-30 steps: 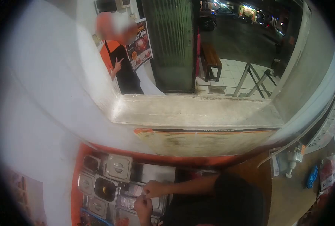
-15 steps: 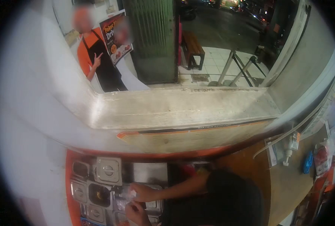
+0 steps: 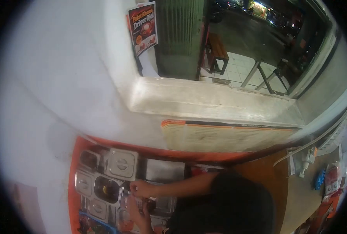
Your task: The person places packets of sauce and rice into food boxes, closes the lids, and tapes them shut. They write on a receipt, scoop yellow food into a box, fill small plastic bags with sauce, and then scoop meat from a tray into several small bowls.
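Below the window ledge [image 3: 212, 103], my right hand [image 3: 141, 188] curls just beside the open tin [image 3: 106, 189], and my left hand [image 3: 139, 212] hovers nearer me. I can't tell what either grips. The lidded tin [image 3: 121, 163] beside it is untouched, so I judge the work barely begun.

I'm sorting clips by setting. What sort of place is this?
Probably a small street-food stall or takeaway kitchen. Lidded metal food tubs are set in a row, a serving window ledge opens onto the street, and a menu sheet hangs just below the ledge.
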A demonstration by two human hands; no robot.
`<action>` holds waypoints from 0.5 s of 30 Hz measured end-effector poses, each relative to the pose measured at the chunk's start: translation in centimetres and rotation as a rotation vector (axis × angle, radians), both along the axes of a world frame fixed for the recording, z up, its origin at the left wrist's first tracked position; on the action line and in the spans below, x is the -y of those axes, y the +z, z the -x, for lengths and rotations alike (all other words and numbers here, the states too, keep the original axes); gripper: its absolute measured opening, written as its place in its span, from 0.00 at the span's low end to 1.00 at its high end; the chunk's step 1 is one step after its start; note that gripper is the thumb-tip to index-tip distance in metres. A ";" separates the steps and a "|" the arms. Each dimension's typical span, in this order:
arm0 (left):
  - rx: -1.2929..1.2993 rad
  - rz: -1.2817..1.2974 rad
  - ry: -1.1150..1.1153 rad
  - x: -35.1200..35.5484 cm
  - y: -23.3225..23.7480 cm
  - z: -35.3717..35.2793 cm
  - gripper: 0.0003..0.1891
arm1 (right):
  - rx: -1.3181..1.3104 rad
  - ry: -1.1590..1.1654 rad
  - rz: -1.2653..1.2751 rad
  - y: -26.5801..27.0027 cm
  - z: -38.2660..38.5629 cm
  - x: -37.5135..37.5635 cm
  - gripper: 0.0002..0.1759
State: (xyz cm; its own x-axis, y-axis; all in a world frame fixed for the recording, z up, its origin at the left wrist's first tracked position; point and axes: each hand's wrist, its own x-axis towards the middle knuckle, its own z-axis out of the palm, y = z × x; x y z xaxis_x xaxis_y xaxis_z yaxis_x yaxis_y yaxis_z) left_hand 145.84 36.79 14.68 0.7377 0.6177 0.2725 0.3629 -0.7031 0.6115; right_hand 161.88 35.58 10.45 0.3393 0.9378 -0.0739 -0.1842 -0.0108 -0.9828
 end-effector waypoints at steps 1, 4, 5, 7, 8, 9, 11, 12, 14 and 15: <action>0.002 0.004 0.013 -0.2 0.0 0.2 0.34 | -0.108 0.133 0.112 0.2 -0.4 -0.1 0.09; 0.026 0.082 0.077 -0.8 0.1 0.9 0.35 | 0.007 0.232 0.109 -0.2 -0.5 -0.7 0.08; 0.039 0.094 0.077 -1.0 0.3 1.0 0.35 | -0.012 0.249 0.153 0.8 -0.6 -0.6 0.08; -0.005 0.047 0.070 -1.7 1.4 1.4 0.39 | -0.106 0.335 0.229 0.8 0.1 -1.1 0.07; 0.018 0.053 0.091 -2.1 0.2 2.0 0.40 | -0.174 0.371 0.267 -0.6 0.8 -1.6 0.08; 0.048 0.049 0.098 -2.6 -0.7 2.7 0.40 | -0.138 0.419 0.300 -0.6 1.1 -1.9 0.09; 0.095 0.091 0.191 -2.9 0.1 3.6 0.40 | -0.168 0.521 0.343 0.5 1.2 -2.7 0.08; 0.171 0.115 0.169 -3.5 0.2 3.8 0.40 | -0.229 0.568 0.357 2.0 0.9 -3.4 0.07; 0.203 0.157 0.263 -3.8 0.6 5.0 0.39 | -0.086 0.482 0.339 3.9 0.8 -4.8 0.07; 0.239 0.193 0.300 -4.2 0.7 5.5 0.38 | -0.078 0.317 0.276 3.2 0.3 -6.3 0.09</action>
